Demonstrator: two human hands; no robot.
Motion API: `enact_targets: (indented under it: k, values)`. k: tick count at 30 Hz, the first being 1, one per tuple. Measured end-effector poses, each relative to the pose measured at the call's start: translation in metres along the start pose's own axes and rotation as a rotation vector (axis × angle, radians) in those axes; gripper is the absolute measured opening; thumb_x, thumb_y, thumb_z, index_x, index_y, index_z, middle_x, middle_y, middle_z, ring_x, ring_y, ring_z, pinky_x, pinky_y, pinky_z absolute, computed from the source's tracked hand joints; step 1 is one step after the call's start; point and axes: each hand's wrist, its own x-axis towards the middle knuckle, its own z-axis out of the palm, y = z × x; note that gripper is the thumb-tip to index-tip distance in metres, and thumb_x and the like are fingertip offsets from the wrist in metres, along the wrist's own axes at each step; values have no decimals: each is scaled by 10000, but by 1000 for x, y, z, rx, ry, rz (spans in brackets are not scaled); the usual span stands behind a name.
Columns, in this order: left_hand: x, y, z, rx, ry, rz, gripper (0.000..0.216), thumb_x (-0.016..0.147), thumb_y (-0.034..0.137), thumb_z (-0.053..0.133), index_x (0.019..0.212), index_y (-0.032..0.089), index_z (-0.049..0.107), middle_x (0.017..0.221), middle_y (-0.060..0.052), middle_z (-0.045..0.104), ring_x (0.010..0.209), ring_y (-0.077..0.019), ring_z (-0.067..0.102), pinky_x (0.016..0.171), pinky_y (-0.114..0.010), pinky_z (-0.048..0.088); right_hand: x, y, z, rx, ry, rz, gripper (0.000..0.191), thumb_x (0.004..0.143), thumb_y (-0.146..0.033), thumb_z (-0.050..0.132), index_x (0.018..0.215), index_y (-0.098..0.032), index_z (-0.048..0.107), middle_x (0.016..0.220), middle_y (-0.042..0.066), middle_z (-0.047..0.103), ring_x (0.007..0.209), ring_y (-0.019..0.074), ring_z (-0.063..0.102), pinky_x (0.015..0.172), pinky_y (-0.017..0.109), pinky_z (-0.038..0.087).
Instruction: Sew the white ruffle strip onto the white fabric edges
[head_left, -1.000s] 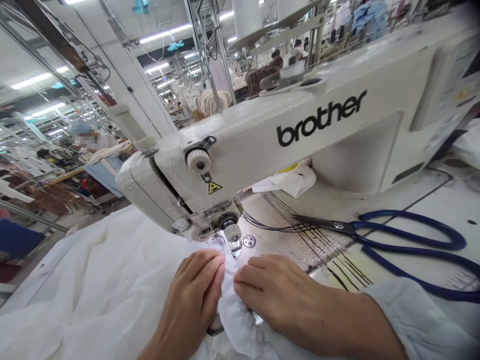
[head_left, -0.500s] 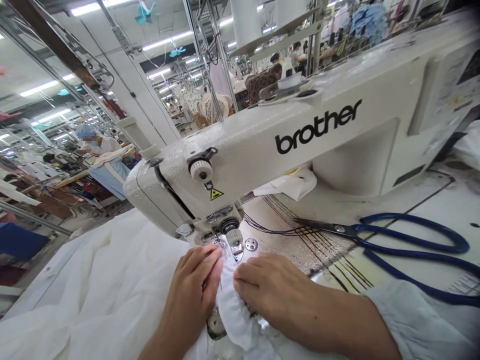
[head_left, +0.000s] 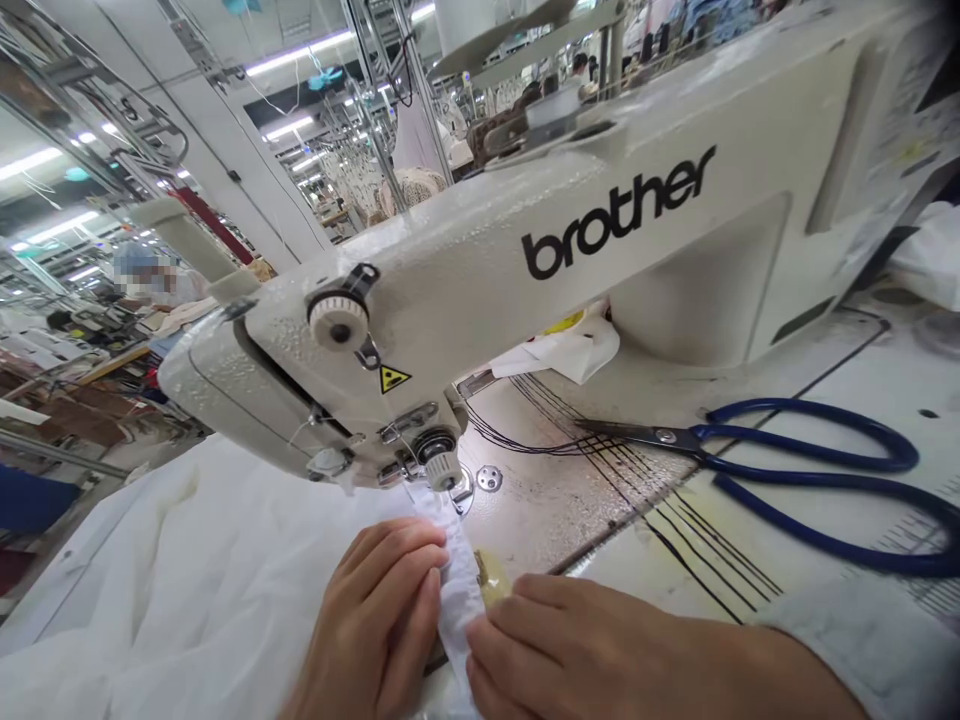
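White fabric strip (head_left: 457,590) running up to the presser foot (head_left: 442,487), and I'm seeing the left hand (head_left: 371,625) and right hand (head_left: 555,650) pinching it from either side, fingers pressed together!

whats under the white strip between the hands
The white fabric strip lies over the speckled sewing machine bed, visible beside it. The bed directly beneath it is covered, so nothing there can be seen.
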Motion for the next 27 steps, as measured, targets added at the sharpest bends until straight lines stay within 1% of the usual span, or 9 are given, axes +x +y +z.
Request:
enact_targets:
  k: [2, 7, 9, 13, 16, 20, 22, 24, 27]
  values:
    - [0, 1, 1, 9, 13, 3, 245, 850, 29, 510, 1039, 156, 601, 1070, -102, 643, 1057, -178, 574, 919, -329, 512, -2, 2, 0, -9, 4, -41, 62, 934, -146, 600, 976, -124, 642, 888, 9, 648, 714, 164, 509, 675, 302, 427]
    - [-3, 1, 2, 51, 38, 51, 292, 831, 15, 560, 1080, 156, 614, 1068, -92, 657, 1065, -188, 574, 920, -335, 518, -6, -1, -3, -78, 9, 20, 83, 945, -136, 587, 995, -119, 652, 883, 13, 660, 741, 170, 528, 712, 311, 434]
    - [-3, 0, 2, 57, 30, 61, 314, 833, 12, 559, 1102, 164, 613, 1093, -90, 657, 1075, -192, 573, 924, -342, 519, -8, -2, -3, -112, 27, 17, 100, 941, -138, 591, 1023, -126, 647, 914, 15, 667, 750, 174, 532, 717, 320, 436]
    - [-3, -2, 2, 44, -20, 65, 314, 849, 27, 553, 1122, 174, 607, 1111, -94, 653, 1084, -190, 576, 933, -337, 513, -9, -2, -3, -132, 5, 17, 117, 920, -134, 610, 1030, -139, 647, 933, 12, 672, 759, 176, 544, 709, 323, 438]
    - [-3, -2, 1, 15, -67, 57, 316, 868, 38, 532, 1143, 182, 597, 1123, -98, 647, 1085, -176, 580, 928, -318, 510, -7, -3, -4, -134, 21, 31, 67, 923, -131, 604, 942, -153, 665, 864, -2, 661, 733, 165, 537, 696, 311, 433]
    - [-1, -9, -2, -2, -97, 52, 331, 876, 47, 514, 1157, 204, 590, 1148, -88, 652, 1103, -183, 585, 932, -323, 510, -3, -4, -5, -152, 103, 91, 192, 943, -75, 513, 847, -148, 662, 780, 0, 640, 716, 159, 540, 694, 298, 431]
    - [1, -17, -4, 2, -100, 59, 341, 881, 60, 505, 1169, 223, 588, 1144, -74, 663, 1096, -188, 599, 932, -330, 512, 0, -1, -5, -140, 94, 94, 192, 926, -52, 511, 848, -141, 662, 818, 15, 655, 739, 167, 555, 701, 300, 440]
    - [5, -27, -6, 15, -98, 66, 345, 882, 72, 510, 1174, 236, 592, 1139, -64, 670, 1090, -189, 611, 933, -329, 511, 4, 3, -5, -124, 50, 83, 149, 903, -49, 542, 886, -132, 664, 887, 35, 670, 782, 185, 572, 716, 315, 454]
    - [10, -37, -7, 58, -97, 64, 324, 881, 82, 528, 1146, 250, 610, 1146, -46, 674, 1043, -171, 635, 889, -294, 519, 8, 10, -5, -93, 14, 64, 156, 928, -72, 533, 1020, -102, 656, 1004, 68, 677, 856, 212, 591, 763, 353, 468]
